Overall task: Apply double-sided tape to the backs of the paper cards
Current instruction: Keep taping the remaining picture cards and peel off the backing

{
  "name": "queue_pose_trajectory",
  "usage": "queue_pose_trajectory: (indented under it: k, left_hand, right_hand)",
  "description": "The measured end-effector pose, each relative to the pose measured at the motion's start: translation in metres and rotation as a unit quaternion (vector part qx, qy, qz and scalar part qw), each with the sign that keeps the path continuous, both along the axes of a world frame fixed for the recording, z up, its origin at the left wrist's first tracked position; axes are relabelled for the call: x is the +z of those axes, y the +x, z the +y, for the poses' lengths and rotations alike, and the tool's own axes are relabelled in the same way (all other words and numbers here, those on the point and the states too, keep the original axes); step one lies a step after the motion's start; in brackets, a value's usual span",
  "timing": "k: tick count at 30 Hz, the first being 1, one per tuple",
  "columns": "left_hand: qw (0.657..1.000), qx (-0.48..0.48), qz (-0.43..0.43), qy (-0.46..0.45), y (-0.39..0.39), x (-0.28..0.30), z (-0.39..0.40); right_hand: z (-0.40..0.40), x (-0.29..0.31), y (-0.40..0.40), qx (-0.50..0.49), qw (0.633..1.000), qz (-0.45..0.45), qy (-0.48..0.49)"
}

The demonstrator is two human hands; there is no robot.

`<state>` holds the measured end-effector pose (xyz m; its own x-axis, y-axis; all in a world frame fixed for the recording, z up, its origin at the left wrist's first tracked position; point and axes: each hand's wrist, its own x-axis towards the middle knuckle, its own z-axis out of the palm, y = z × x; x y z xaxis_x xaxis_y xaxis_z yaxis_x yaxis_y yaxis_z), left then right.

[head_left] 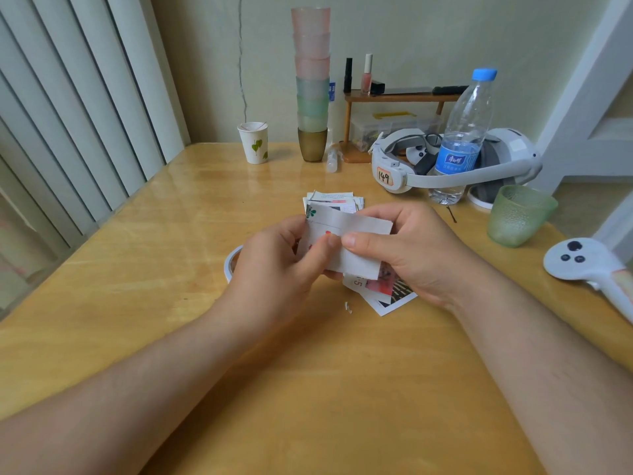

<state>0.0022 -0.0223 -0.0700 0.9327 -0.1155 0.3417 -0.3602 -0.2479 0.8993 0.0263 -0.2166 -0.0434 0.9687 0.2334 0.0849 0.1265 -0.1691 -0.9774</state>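
Together we hold one paper card above the wooden surface, our left hand pinching its left side with the thumb on its pale back, our right hand gripping the right side with the thumb laid across it. Just under our hands lie more printed cards, with another small stack beyond them and a white-rimmed roll half hidden by the left hand. Farther out stand a water bottle, a white headset, a green glass cup and a tower of stacked cups.
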Motion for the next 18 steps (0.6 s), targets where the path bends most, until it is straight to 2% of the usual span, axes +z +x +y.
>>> queue_pose_trajectory:
  k: [4,6,8,10,13,15,18]
  left_hand:
    - [0.989,0.019,-0.077,0.121,0.0027,-0.0002,0.0050]
    - [0.962,0.037,-0.170,0.211,0.0059,-0.0021,0.0071]
    - [0.936,0.050,-0.237,0.257,0.0072,-0.0020,0.0075]
    - [0.927,0.056,-0.263,0.262,0.0083,-0.0017,0.0078]
    - [0.933,0.072,-0.253,0.244,0.0080,-0.0046,0.0061]
    - [0.950,0.068,-0.214,0.216,0.0065,-0.0074,0.0048]
    - [0.983,0.048,-0.126,0.121,0.0031,-0.0069,0.0032]
  right_hand:
    - [-0.0003,0.0039,-0.0052,0.002,0.995,-0.068,-0.078]
    - [0.0002,0.0047,-0.0080,-0.002,0.983,-0.095,-0.154]
    - [0.0008,0.0068,-0.0099,-0.004,0.973,-0.107,-0.206]
    - [0.0011,0.0086,-0.0105,-0.004,0.969,-0.110,-0.220]
    - [0.0017,0.0083,-0.0087,-0.010,0.967,-0.124,-0.224]
    - [0.0010,0.0068,-0.0071,-0.011,0.969,-0.126,-0.214]
    - [-0.0008,0.0039,-0.0046,-0.004,0.983,-0.094,-0.157]
